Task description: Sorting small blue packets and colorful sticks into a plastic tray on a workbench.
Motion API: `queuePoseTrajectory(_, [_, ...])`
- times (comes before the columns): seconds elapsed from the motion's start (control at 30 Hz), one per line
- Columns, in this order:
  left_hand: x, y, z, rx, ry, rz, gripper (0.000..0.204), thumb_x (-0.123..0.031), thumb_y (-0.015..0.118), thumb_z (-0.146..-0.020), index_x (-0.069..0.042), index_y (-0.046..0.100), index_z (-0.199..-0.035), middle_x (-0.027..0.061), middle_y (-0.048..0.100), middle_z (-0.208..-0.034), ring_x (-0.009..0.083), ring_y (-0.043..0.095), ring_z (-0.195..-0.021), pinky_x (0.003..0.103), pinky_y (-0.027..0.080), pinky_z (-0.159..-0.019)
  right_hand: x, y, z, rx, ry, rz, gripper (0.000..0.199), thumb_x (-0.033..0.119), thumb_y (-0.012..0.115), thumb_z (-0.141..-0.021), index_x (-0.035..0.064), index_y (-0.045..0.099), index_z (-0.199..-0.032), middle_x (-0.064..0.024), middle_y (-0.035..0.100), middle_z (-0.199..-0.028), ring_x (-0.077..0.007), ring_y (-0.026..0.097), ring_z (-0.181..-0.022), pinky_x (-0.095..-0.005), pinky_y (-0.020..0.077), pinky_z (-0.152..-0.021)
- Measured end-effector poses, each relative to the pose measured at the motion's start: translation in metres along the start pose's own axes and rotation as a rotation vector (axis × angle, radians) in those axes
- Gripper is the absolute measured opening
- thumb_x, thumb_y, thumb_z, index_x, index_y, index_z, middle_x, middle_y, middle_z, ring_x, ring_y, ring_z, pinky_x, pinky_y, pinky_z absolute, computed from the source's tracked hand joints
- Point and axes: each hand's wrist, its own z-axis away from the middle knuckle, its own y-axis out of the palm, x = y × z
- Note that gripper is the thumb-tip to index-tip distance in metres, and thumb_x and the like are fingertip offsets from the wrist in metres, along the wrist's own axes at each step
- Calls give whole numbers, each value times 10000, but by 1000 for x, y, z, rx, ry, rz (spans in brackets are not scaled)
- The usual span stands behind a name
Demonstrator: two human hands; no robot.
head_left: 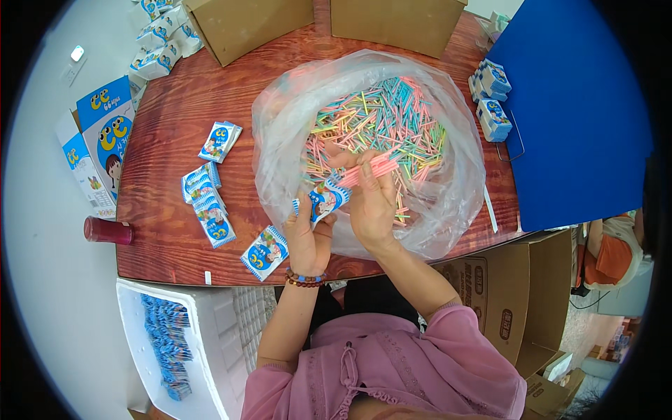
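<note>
My left hand [306, 238], with beaded bracelets at its wrist, grips a small blue-and-white packet [327, 200] and tilts its upper end toward my right hand. Between the fingers of my right hand [372, 206] is a bundle of thin pink sticks [381, 166], its lower ends at the packet's mouth. How far the sticks reach inside is hidden. Both hands are over the near left part of a large clear plastic bag [280, 140], spread wide and filled with loose sticks [392, 105] in pink, blue, yellow and green. Another packet [266, 253] lies beside my left wrist.
More packets [213, 215] lie on the reddish wooden table [157, 154], left of the bag. A red jar [108, 230] is at the left edge. Cardboard boxes [252, 28] stand at the back, a blue panel [574, 119] at right. A white foam box [203, 336] holds packets below.
</note>
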Motion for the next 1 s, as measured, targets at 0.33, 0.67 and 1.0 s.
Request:
queuePoseTrajectory(0.33, [0, 5, 1, -33, 65, -52, 188, -222, 565, -979, -55, 636, -1029, 37, 684, -1006, 116, 654, -860, 260, 538, -695, -1, -1, 2, -60, 22, 24, 146, 182, 412, -1021, 48, 465, -1042, -202, 636, -1072, -354, 537, -1197, -505, 324, -1070])
queuePoseTrajectory(0.67, [6, 11, 4, -74, 117, -99, 229, -242, 558, -981, -32, 637, -1027, 44, 680, -1019, 131, 646, -915, 294, 532, -791, -4, 1, 14, -20, 21, 97, 138, 150, 386, -1020, 40, 465, -1042, -231, 615, -1154, -344, 442, -1298, -452, 252, -1129])
queuePoseTrajectory(1.0, [20, 3, -10, -14, 171, 23, 182, -195, 571, -975, -45, 623, -1064, 33, 669, -1072, 121, 623, -985, 310, 492, -900, -9, -2, 9, -4, 34, 88, 397, 200, 374, -1011, -42, 449, -1316, -239, 423, -1425, -299, 346, -1377, -416, 226, -1147])
